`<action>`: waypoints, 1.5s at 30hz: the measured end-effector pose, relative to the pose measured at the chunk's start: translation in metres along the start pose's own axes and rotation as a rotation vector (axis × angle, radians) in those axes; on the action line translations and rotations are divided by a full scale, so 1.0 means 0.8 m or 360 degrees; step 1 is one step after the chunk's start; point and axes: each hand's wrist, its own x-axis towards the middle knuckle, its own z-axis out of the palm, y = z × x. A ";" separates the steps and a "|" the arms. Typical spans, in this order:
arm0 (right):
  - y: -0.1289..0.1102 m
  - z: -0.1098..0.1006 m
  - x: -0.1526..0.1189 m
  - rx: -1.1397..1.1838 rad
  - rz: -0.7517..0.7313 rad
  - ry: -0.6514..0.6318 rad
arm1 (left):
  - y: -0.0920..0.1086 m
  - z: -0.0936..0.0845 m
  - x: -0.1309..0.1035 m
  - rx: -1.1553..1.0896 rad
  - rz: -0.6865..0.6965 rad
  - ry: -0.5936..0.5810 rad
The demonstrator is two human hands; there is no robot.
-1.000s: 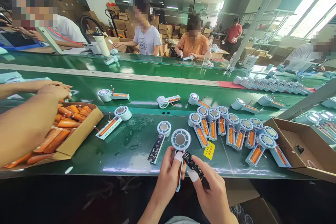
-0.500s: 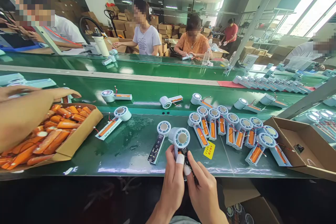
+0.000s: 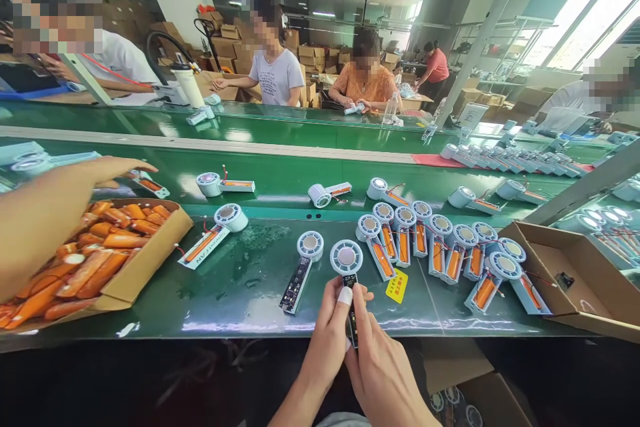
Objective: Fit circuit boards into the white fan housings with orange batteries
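Both my hands are closed around one light-blue handheld fan point(image 3: 346, 257), its round head pointing away from me. A black circuit board point(image 3: 353, 327) shows along its handle. My left hand point(image 3: 327, 330) grips the handle from the left, its white-covered thumb on the board's upper part. My right hand point(image 3: 375, 347) wraps the handle from the right, its fingers along the board's edge. Just left of them lies a second fan point(image 3: 310, 245) with its circuit board point(image 3: 296, 285) exposed. On the right, several fans point(image 3: 440, 257) with orange batteries in their handles lie in a cluster.
A cardboard box of orange-wrapped batteries point(image 3: 125, 260) stands at the left, with a co-worker's arm point(image 3: 55, 207) over it. An open carton point(image 3: 575, 287) sits at right, near a yellow label point(image 3: 397, 285). More fans lie along the green belt point(image 3: 270, 173); people work across it.
The held fan has turned so its head faces up, showing more of the circuit board. My right fingers have shifted along the handle. The co-worker's hand has moved slightly, uncovering another fan.
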 end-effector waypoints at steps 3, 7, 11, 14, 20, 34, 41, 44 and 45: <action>0.007 0.010 0.001 0.0023 0.0062 0.0083 | 0.008 -0.011 0.000 0.0365 0.0106 -0.0023; 0.031 0.027 0.008 -0.0018 0.0081 0.0093 | 0.009 -0.046 0.001 0.1094 0.0829 0.0368; 0.055 0.050 0.017 -0.0124 -0.0113 0.0200 | -0.011 -0.087 0.011 0.1673 0.1469 0.1006; 0.064 0.063 0.016 -0.0115 -0.0174 0.0201 | -0.035 -0.106 0.021 0.1928 0.1507 0.0935; 0.070 0.071 0.008 -0.0063 -0.0174 0.0256 | -0.060 -0.114 0.028 0.1810 0.1585 0.0976; 0.071 0.075 0.007 -0.0065 -0.0180 0.0290 | -0.060 -0.121 0.033 0.2010 0.1772 0.0982; 0.066 0.069 0.011 -0.0024 -0.0172 0.0231 | -0.046 -0.115 0.028 0.2074 0.1591 0.0942; 0.064 0.067 0.014 -0.0024 -0.0164 0.0219 | -0.039 -0.114 0.028 0.2141 0.1544 0.0918; 0.064 0.067 0.015 -0.0020 -0.0159 0.0223 | -0.039 -0.114 0.028 0.2149 0.1549 0.0921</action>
